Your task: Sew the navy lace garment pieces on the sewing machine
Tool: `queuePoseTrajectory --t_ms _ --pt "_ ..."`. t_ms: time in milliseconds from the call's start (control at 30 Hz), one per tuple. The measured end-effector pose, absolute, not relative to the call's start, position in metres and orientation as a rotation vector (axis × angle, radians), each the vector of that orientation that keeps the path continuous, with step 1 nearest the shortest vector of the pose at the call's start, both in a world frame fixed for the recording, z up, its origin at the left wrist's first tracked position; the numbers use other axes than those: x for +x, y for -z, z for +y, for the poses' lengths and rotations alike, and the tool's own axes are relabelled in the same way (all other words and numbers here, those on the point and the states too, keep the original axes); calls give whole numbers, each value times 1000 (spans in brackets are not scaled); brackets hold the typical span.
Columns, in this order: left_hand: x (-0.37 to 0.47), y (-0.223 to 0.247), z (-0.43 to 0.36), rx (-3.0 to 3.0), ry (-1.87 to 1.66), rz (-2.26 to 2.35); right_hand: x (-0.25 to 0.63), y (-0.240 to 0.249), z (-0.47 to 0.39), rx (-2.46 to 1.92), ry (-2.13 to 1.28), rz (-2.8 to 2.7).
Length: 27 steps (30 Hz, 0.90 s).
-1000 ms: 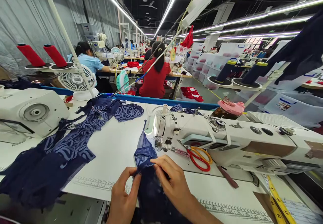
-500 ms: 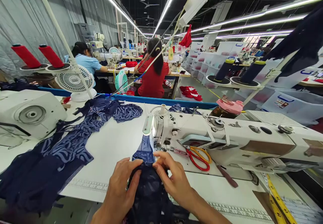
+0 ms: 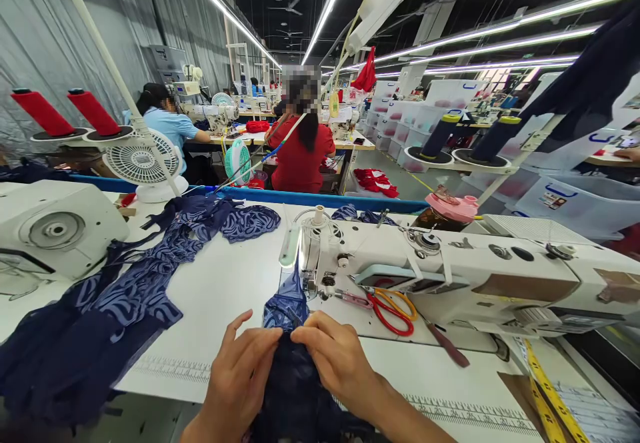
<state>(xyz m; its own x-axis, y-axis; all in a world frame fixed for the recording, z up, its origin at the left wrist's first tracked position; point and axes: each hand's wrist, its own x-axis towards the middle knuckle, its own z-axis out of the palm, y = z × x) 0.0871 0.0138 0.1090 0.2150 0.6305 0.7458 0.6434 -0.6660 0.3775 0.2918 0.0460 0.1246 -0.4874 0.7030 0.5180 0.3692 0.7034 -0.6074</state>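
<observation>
With left hand (image 3: 233, 376) and right hand (image 3: 345, 360), we are pinching navy cloth (image 3: 293, 383) in closed grips, seemingly aligning it. The next move is likely calling for even tension.

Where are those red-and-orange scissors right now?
In the head view, the scissors lie right of centre beside the sewing machine, just beyond the right hand.
</observation>
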Motion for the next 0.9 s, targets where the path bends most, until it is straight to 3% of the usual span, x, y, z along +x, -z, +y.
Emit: queuePoseTrajectory --t_ms 233,700,900 --pt "94 -125 19 -2498 1740 -1607 286 -131 43 -822 -853 -2064" --pt "96 -99 16 -2268 2386 -2481 284 -108 34 -939 -765 -1823" --pt "99 -92 16 -2320 2398 -2359 285 -107 35 -828 -627 -1960"
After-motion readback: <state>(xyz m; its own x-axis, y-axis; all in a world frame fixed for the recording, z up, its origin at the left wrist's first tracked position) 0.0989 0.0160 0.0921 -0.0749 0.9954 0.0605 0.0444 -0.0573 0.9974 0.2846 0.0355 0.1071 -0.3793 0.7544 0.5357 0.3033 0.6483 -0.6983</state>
